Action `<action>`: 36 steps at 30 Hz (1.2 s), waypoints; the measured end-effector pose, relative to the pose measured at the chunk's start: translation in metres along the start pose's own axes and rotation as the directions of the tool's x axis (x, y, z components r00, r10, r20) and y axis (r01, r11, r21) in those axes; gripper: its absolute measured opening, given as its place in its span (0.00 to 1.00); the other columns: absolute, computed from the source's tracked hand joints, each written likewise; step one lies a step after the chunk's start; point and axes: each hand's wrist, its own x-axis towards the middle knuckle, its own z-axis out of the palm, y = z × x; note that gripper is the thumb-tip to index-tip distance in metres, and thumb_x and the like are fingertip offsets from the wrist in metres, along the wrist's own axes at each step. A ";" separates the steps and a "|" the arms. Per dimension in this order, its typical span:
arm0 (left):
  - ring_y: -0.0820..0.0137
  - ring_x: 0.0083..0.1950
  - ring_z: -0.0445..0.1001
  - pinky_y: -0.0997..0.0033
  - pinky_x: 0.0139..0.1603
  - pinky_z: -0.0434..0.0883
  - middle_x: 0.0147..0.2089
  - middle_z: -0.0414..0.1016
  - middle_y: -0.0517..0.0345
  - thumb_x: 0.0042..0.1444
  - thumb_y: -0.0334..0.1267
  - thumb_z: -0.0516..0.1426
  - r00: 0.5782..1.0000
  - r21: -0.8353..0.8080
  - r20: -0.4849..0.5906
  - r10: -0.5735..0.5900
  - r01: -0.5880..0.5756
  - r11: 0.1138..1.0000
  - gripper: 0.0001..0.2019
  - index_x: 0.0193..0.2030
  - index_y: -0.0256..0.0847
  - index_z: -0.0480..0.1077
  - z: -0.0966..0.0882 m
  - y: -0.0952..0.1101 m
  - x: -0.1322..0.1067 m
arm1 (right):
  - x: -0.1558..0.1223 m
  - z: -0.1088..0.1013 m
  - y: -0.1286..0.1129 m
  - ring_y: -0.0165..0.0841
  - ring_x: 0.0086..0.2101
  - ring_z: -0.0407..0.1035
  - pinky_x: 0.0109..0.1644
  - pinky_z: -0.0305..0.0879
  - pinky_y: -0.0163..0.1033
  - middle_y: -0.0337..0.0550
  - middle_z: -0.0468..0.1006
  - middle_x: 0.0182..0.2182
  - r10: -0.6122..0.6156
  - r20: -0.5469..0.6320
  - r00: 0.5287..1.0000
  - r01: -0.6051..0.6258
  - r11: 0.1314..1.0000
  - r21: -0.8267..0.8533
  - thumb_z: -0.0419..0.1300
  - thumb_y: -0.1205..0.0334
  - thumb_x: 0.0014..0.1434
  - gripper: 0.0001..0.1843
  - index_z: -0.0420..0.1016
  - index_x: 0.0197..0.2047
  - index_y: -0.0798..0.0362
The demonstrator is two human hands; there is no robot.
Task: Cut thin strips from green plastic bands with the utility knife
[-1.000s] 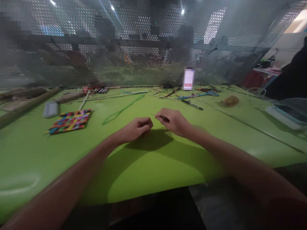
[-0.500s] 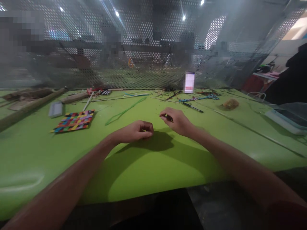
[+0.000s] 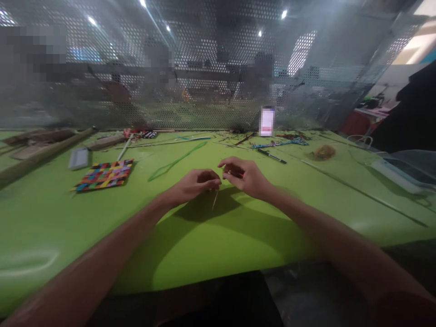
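Observation:
My left hand (image 3: 195, 186) is pinched over the green table (image 3: 190, 259), its thumb and fingertips closed on a thin pale strand (image 3: 215, 200) that dangles below them. Almost touching it from the right is my right hand (image 3: 248, 177), fingers curled. Inside those fingers a small reddish and yellowish spot shows, too small to make out. Beyond the hands lie a green loop of strip (image 3: 177, 161) and a black pen (image 3: 271, 156). To the left rests a multicoloured woven mat (image 3: 104, 175).
A grey-white box (image 3: 78, 158) and a wooden pole (image 3: 44, 154) lie at left. A perforated metal screen (image 3: 204, 91) rises behind a lit phone (image 3: 267, 121). On the right are a long thin stick (image 3: 361, 191), a brown bundle (image 3: 324, 152) and a plastic container (image 3: 398, 175).
My hands have come closer together, the right one moving left and slightly down. The pale strand now shows hanging below the left fingertips.

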 end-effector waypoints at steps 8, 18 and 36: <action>0.71 0.31 0.72 0.69 0.35 0.69 0.32 0.77 0.55 0.54 0.47 0.65 0.998 -0.036 -0.063 -0.013 0.011 0.999 0.15 0.37 0.36 0.74 0.008 -0.005 0.004 | -0.001 0.006 0.000 0.26 0.31 0.70 0.37 0.66 0.32 0.43 0.78 0.36 0.027 0.083 0.996 -0.022 0.998 -0.056 0.60 0.71 0.60 0.21 0.66 0.56 0.56; 0.69 0.36 0.74 0.70 0.38 0.69 0.38 0.79 0.54 0.56 0.43 0.63 0.994 0.013 -0.102 0.031 -0.030 0.999 0.11 0.40 0.37 0.76 0.010 -0.010 0.007 | 0.002 0.006 0.001 0.27 0.31 0.68 0.37 0.62 0.33 0.43 0.78 0.33 -0.028 0.074 0.997 0.040 0.985 -0.168 0.62 0.70 0.59 0.03 0.78 0.37 0.58; 0.69 0.31 0.77 0.72 0.35 0.73 0.32 0.83 0.55 0.49 0.42 0.67 0.991 0.184 -0.132 -0.022 0.046 0.982 0.10 0.37 0.39 0.82 -0.027 -0.029 0.012 | 0.017 -0.032 0.009 0.29 0.29 0.64 0.33 0.59 0.33 0.41 0.73 0.32 0.177 0.678 0.713 0.001 0.967 -0.253 0.57 0.54 0.68 0.11 0.66 0.39 0.53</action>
